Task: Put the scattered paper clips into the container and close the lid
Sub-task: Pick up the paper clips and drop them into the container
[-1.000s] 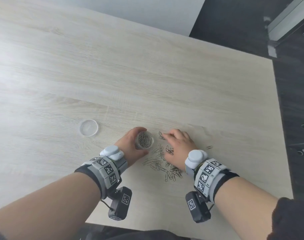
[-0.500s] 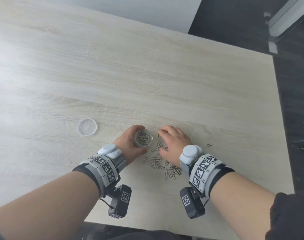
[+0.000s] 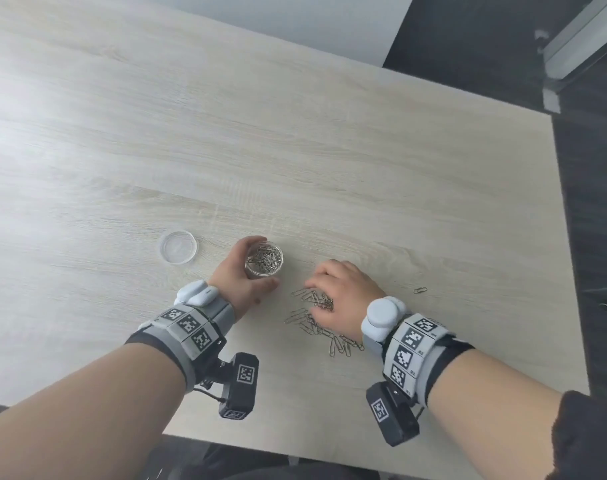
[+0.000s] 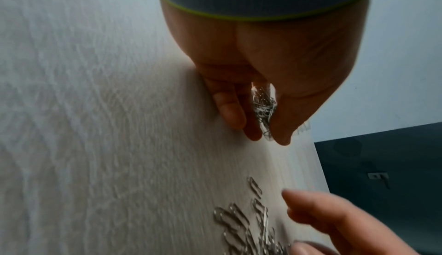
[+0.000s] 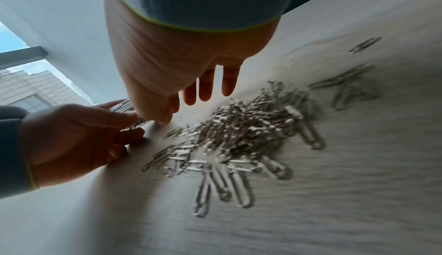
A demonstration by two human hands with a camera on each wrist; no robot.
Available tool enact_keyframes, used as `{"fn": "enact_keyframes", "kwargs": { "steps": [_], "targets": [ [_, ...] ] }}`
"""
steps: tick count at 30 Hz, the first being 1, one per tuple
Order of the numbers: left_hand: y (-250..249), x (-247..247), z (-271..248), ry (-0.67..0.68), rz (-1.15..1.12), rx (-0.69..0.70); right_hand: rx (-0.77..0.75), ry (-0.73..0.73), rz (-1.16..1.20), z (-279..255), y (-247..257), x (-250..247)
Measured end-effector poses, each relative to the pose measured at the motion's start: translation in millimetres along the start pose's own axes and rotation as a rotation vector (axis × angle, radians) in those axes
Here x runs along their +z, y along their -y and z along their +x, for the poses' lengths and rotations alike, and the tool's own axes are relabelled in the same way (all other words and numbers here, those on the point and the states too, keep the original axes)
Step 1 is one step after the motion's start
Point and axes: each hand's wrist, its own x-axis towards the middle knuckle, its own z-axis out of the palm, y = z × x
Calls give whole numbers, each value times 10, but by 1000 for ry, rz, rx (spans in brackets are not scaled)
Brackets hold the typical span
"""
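A small clear round container [image 3: 264, 259], partly filled with paper clips, stands on the table with my left hand [image 3: 236, 278] curled round it. In the left wrist view the container [image 4: 264, 111] shows between thumb and fingers. Its clear lid [image 3: 179, 246] lies flat to the left. To the right, a loose pile of silver paper clips [image 3: 315, 313] is spread out, and my right hand [image 3: 343, 289] hovers palm down over it. In the right wrist view its fingers [image 5: 205, 87] hang straight above the pile [image 5: 246, 126] and hold nothing. One stray clip [image 3: 420, 290] lies further right.
The pale wooden table [image 3: 295, 150] stretches far ahead and left. Its right edge [image 3: 568, 271] borders dark floor, and its near edge [image 3: 295, 452] is just behind my wrists.
My right hand has drawn back from beside the container's rim to above the clip pile. My left hand still holds the container in the same grip.
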Motion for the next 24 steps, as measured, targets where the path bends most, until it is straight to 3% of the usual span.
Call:
{"fn": "enact_keyframes", "kwargs": {
  "steps": [5,12,21,24],
  "targets": [
    [42,-26,-133,-39,0,-30,-79,97,-117,84,295,215],
    [89,-33,-426,-100,101,-21,-217,21,-163,-92,391,387],
    [88,227,-696,-93,170,5,-82,58,-153,-598,15,179],
    [88,401,-807,-52,171,33,74,-72,-68,-791,-132,81]
  ]
}}
